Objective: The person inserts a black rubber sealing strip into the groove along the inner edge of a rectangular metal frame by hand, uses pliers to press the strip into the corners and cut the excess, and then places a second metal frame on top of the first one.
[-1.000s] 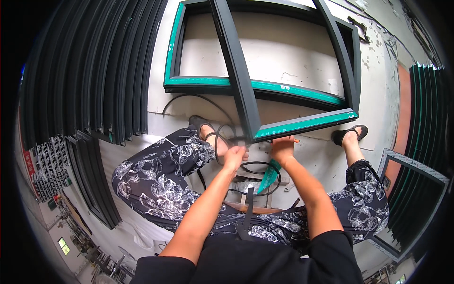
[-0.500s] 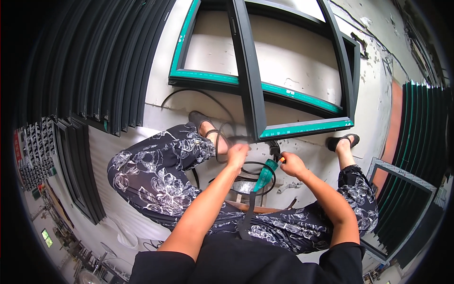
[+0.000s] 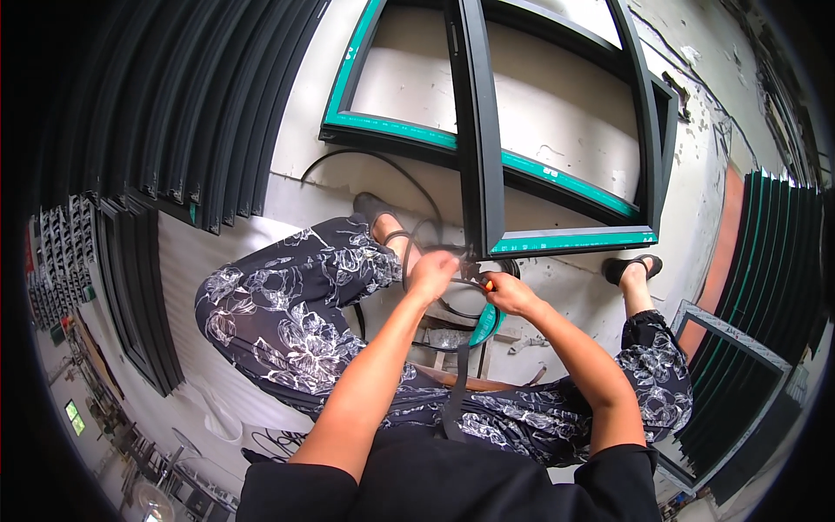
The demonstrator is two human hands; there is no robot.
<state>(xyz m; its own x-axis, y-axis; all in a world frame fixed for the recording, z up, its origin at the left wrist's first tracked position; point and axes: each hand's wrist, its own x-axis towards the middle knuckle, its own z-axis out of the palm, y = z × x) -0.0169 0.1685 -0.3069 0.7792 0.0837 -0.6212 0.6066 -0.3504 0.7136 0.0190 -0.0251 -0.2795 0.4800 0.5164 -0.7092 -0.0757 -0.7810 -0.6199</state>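
A dark window frame (image 3: pixel 485 130) with green film on its edges lies ahead of me, its near corner just beyond my hands. My left hand (image 3: pixel 432 275) is closed at that corner, apparently pinching a thin black strip (image 3: pixel 465 282) that runs across toward my right hand. Closed as well, my right hand (image 3: pixel 511 294) grips a small tool with an orange-and-black handle (image 3: pixel 489 285); its working end is hidden. Loops of black strip (image 3: pixel 416 193) trail over the floor by my left foot and beneath my hands. A green wrapped piece (image 3: pixel 489 324) lies under my right hand.
Long dark profiles (image 3: pixel 187 104) are stacked at the left. More frames (image 3: pixel 731 383) and green-edged profiles (image 3: pixel 770 261) stand at the right. A low wooden stool (image 3: pixel 465 361) shows between my legs, and my feet flank the frame's near end.
My right hand has moved left and slightly up with the tool, closer to my left hand. My left hand has shifted slightly down and left. The whole view has shifted a little.
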